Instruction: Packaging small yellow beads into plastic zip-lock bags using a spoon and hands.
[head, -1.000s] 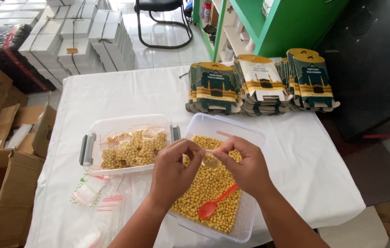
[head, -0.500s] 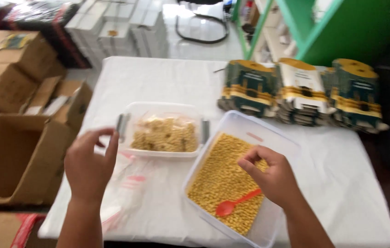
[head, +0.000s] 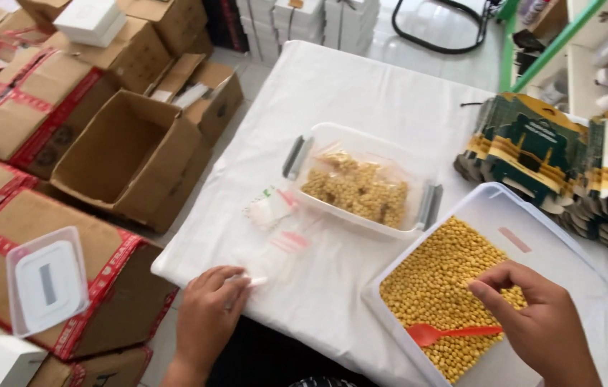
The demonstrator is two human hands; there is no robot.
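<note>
My left hand (head: 209, 315) rests on the near left corner of the white-covered table (head: 333, 93), fingertips pinching a small clear plastic bag (head: 254, 281). My right hand (head: 540, 322) hovers over a big clear tub (head: 504, 215) full of yellow beans (head: 447, 279), fingers curled just above them, nothing visibly held. A red plastic scoop (head: 440, 333) lies on the beans beneath that hand. More small clear zip bags with red strips (head: 275, 215) lie between the two hands. A smaller clear bin (head: 304, 143) holds filled bags of beans (head: 358, 188).
Stacks of green and gold printed cartons (head: 555, 154) stand at the table's right. Open and taped cardboard boxes (head: 125, 150) crowd the floor on the left, with a clear lid (head: 46, 287) lying on one. White boxes sit at the far end; a green shelf stands far right.
The view swung left and down. My left hand dropped from mid-air to the table's near corner onto a small bag. My right hand stayed over the bean tub.
</note>
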